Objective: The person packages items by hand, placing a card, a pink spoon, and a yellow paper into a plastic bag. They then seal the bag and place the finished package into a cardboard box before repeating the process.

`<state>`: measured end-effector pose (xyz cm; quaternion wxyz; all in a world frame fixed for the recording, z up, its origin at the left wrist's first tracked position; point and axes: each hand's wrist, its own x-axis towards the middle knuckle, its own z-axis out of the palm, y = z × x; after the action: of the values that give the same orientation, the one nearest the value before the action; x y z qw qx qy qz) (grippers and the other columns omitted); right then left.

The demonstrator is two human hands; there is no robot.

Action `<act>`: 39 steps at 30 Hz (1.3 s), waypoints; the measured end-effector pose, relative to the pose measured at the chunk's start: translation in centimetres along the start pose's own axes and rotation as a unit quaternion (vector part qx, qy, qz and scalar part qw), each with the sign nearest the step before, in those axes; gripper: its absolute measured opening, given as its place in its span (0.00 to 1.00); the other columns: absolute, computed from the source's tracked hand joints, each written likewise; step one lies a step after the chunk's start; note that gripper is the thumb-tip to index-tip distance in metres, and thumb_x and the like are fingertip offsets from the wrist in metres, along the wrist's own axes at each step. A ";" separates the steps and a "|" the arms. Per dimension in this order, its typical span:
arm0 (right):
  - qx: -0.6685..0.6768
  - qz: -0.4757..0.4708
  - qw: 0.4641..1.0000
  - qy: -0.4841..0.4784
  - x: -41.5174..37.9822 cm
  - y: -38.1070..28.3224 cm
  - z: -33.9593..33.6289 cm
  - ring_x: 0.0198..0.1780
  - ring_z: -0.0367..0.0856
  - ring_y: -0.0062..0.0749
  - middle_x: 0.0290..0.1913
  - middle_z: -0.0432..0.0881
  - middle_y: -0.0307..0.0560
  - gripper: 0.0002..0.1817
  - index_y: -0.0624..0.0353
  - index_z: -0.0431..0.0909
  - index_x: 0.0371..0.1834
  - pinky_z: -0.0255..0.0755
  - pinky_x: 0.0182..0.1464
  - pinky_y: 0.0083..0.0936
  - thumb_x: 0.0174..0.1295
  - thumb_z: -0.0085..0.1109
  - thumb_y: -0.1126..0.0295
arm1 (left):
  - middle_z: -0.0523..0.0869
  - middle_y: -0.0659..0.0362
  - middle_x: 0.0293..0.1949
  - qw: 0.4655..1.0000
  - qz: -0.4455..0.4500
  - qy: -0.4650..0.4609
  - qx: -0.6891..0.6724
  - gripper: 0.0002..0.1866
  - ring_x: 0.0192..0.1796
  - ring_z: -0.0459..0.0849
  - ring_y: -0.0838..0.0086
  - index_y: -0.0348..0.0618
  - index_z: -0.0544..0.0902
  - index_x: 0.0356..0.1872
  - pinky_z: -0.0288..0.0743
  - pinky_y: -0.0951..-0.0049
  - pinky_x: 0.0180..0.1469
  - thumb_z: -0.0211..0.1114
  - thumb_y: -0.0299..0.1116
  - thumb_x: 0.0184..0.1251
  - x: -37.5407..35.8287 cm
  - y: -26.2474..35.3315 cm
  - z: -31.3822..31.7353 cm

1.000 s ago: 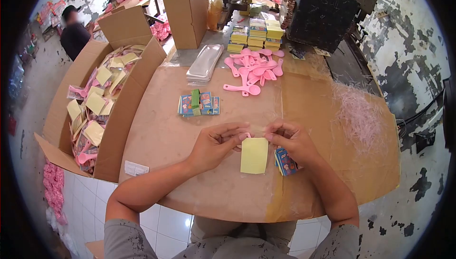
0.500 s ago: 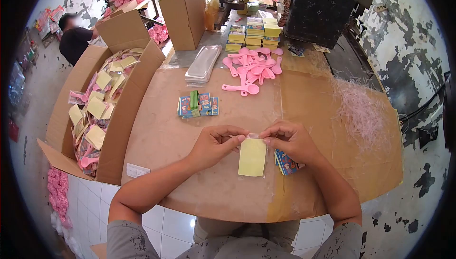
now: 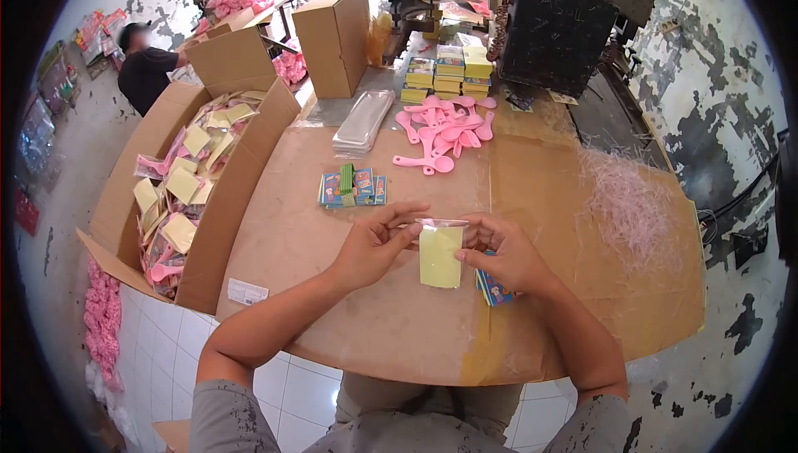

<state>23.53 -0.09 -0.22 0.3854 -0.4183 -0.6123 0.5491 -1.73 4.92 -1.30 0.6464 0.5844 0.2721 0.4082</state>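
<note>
Upright between both hands is a clear plastic bag (image 3: 440, 258) with a pale yellow card inside. My left hand (image 3: 381, 243) pinches its upper left edge between thumb and fingers. On the other side, my right hand (image 3: 507, 255) grips the right edge, thumb in front and fingers behind. Partly under the right hand lies a stack of blue printed cards (image 3: 494, 288). Beyond the left hand is another bundle of printed cards (image 3: 362, 190) with a green band around part of it. Pink plastic spoons (image 3: 449, 130) lie heaped farther back, beside a pile of clear bags (image 3: 363, 123).
An open carton (image 3: 241, 204) of filled packets stands at the left. Stacks of cards (image 3: 449, 71) and a black machine box (image 3: 555, 29) are at the back. Shredded pink strands (image 3: 632, 208) cover the right side. A person (image 3: 148, 75) works at far left.
The bag has risen and its lower end tilts up toward the camera. My right thumb has moved down along its edge. The whole view has shifted slightly.
</note>
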 end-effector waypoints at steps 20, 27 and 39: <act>-0.143 -0.097 0.983 0.055 -1.1 -0.9 2.0 0.49 0.87 0.28 0.48 0.89 0.44 0.15 0.62 0.84 0.57 0.79 0.53 0.29 0.69 0.69 0.72 | 0.81 0.50 0.69 0.905 0.161 0.353 0.173 0.27 0.70 0.81 0.65 0.41 0.73 0.75 0.75 0.66 0.72 0.65 0.34 0.79 -2.5 6.6 -16.0; -0.365 -0.296 0.868 -0.162 -2.7 -1.4 7.9 0.60 0.81 0.44 0.53 0.84 0.47 0.19 0.58 0.83 0.55 0.72 0.66 0.40 0.66 0.71 0.61 | 0.80 0.42 0.69 0.648 0.253 0.272 0.665 0.28 0.74 0.75 0.44 0.38 0.79 0.68 0.70 0.52 0.75 0.73 0.36 0.69 -0.6 8.3 -18.3; -0.362 -0.309 0.858 -0.196 -2.3 -0.1 8.4 0.63 0.78 0.42 0.57 0.80 0.46 0.19 0.57 0.83 0.55 0.70 0.68 0.40 0.67 0.69 0.58 | 0.56 0.46 0.85 0.621 -0.131 0.262 0.727 0.30 0.88 0.45 0.47 0.66 0.77 0.75 0.44 0.35 0.83 0.65 0.50 0.73 4.6 6.8 -40.9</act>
<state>16.54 -5.19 -1.00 0.2284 -0.2013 -0.9285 0.2128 -34.67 30.51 -0.97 -0.0416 0.6906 0.7113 0.1240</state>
